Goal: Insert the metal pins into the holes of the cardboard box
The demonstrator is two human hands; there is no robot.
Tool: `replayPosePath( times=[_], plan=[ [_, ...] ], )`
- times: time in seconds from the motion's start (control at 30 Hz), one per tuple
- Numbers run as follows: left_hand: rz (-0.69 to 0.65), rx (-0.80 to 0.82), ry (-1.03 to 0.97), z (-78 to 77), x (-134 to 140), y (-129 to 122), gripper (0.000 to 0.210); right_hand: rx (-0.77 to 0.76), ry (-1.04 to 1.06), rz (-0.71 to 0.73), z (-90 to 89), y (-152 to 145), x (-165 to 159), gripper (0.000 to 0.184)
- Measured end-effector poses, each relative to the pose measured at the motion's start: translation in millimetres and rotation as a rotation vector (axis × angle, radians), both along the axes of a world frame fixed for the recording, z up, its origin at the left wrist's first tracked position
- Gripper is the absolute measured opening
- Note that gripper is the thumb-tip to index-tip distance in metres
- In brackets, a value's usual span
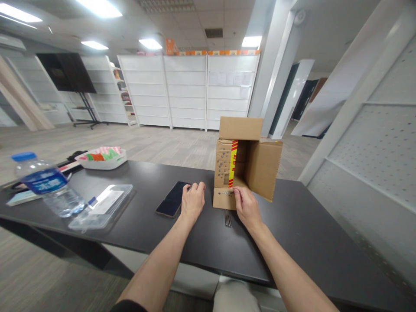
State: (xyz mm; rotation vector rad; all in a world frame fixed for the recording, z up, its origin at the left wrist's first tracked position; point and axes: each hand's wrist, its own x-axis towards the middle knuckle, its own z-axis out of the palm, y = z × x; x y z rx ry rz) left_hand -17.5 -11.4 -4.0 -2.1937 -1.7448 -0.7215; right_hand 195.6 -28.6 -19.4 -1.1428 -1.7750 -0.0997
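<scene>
Black tabletop (208, 236) holds the box (248, 162); left of it, from afar, I see the left hand (193, 200) loosely open by the phone (171, 200). At the box's lower flap (223, 200), the right hand (247, 206) pinches (on what, I can't tell); I'd brace the box.

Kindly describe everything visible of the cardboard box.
The brown cardboard box stands on the dark table, its opening facing the wearer. Upper flap raised, right flap swung out. Left flap has a barcode, a red-yellow strip and many small dots. The dotted lower flap is partly behind the right hand, contact unclear.
</scene>
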Motion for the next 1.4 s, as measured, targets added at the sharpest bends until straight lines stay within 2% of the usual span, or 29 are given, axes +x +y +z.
replayPosePath(
  times=[0.53, 1.4],
  plan=[
    [0.004, -0.003, 0.002, -0.4, 0.0, 0.1, 0.026, 0.013, -0.118, 0.013, 4.9, -5.6, -1.9, 0.028],
    [0.006, -0.013, -0.002, 0.6, 1.1, -0.2, 0.024, -0.005, -0.238, -0.101, 4.3, -6.1, -2.6, 0.019]
  ],
)
